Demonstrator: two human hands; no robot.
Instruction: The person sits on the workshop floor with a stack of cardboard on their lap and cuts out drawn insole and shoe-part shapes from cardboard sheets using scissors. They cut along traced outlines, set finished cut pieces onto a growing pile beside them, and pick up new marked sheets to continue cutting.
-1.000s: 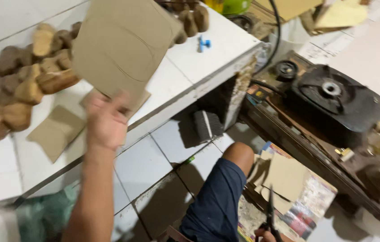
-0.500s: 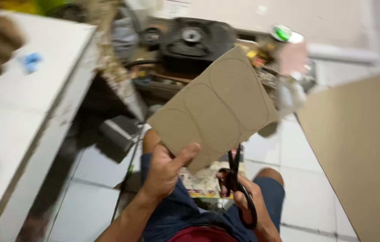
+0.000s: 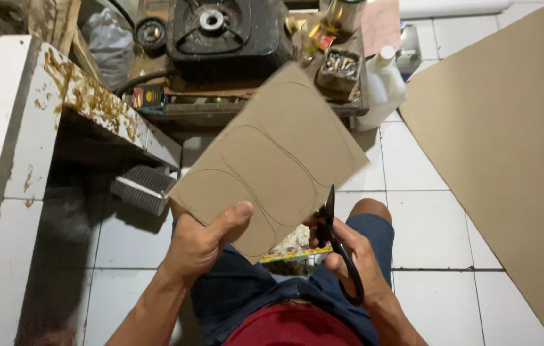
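- Head view, looking down past my lap: my left hand has its grip clenched on the lower corner of a cardboard piece, thumb pressed on the upper face and fingers hidden beneath.
- I see the cardboard piece raised in front of my knees, tilted, with curved pencil outlines drawn across its face; it is clear of the floor and touches only my left hand.
- My right hand has its grip clenched around the handles of black scissors; the blades point upward and lie just beside the lower right edge of the cardboard piece. I cannot tell whether the blades touch that edge.
- I am seated on the white tiled floor in dark blue shorts.
- To my right, a large cardboard sheet lies flat on the floor, well apart from both hands.
- To my left stands a white tiled bench with brown stains along its edge; a ribbed grey object sits on the floor below its overhang.
- Beyond the cardboard piece, a black gas burner rests on a low wooden rack, with a white plastic jug near its right end.
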